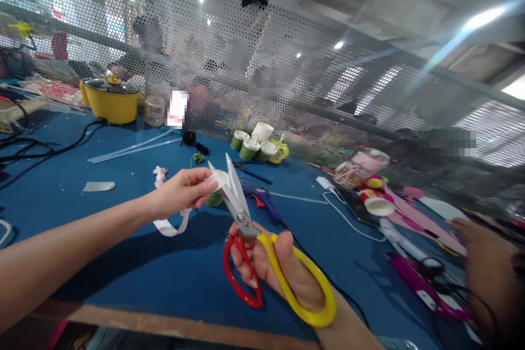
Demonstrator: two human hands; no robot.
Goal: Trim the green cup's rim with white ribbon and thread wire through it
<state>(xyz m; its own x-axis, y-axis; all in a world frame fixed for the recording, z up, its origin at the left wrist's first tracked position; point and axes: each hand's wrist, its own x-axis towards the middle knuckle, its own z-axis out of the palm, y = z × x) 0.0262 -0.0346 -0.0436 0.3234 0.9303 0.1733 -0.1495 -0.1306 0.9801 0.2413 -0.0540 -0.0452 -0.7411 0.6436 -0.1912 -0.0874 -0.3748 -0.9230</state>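
My left hand (180, 191) pinches a white ribbon (170, 228) between thumb and fingers, and the ribbon's loose length curls down below the wrist. In my right hand (301, 279) is a pair of scissors (241, 217) with one red and one yellow handle loop. Their blades are spread and point up and away, with the ribbon's upper end at the left blade; whether it lies between the blades is hard to make out. A small green-sided roll with a pale top (214, 198) stands behind the blades, partly hidden.
Beyond the scissors lie a blue glue gun (268, 206) and pliers (256, 174). Several green and white rolls (249, 149) stand near the perforated screen (320, 65). A yellow electric pot (112, 104) is back left. Another person's arm (490, 262) reaches in at right, near a purple tool (422, 287).
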